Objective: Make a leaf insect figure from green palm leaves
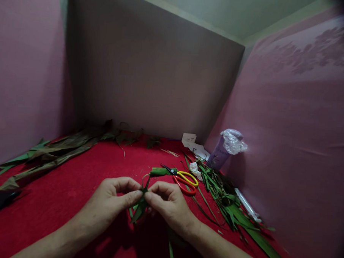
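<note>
Between my two hands is a small folded piece of green leaf (140, 211), with a thin loop of leaf strip rising from its top. My left hand (116, 199) pinches it from the left with thumb and forefinger. From the right, my right hand (168, 203) pinches the same piece, its fingertips almost meeting the left ones. The folds under the fingers are hidden. Just beyond my right hand lie scissors (184, 178) with one yellow and one red handle. Their blades rest over a short cut piece of green leaf (160, 172).
Long drying leaves (62, 149) lie along the left. A heap of green strips (219, 194) spreads on the right, beside a clear narrow packet (247, 204). A purple container (220, 152) with plastic wrap stands behind, near white papers (198, 150). Thin sticks (170, 153) lie on red cloth (81, 182).
</note>
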Action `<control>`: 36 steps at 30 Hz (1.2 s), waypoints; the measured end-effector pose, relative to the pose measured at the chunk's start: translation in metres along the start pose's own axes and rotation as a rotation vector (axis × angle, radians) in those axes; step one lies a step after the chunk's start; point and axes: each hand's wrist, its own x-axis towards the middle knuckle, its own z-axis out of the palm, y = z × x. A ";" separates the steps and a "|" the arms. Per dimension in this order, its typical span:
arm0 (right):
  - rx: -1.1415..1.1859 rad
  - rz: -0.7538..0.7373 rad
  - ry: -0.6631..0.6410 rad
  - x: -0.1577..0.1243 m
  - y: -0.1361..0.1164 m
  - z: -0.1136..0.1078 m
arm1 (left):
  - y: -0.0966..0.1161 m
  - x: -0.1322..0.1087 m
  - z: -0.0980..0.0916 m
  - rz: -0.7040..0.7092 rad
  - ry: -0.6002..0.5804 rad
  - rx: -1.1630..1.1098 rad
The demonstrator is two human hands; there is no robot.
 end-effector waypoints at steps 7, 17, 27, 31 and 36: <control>0.127 0.070 -0.037 0.006 -0.003 -0.001 | -0.002 0.003 -0.003 -0.080 0.011 -0.128; 0.116 0.182 -0.058 0.004 -0.001 -0.001 | 0.001 0.003 -0.002 -0.066 0.067 -0.107; 0.228 0.150 0.012 0.003 0.002 0.002 | -0.003 0.001 -0.003 0.030 0.093 0.019; 0.247 0.143 0.030 0.002 -0.001 0.003 | 0.002 -0.001 0.000 0.030 0.115 0.076; 0.222 0.163 0.002 0.003 -0.003 0.001 | 0.004 0.000 -0.001 0.009 0.086 0.024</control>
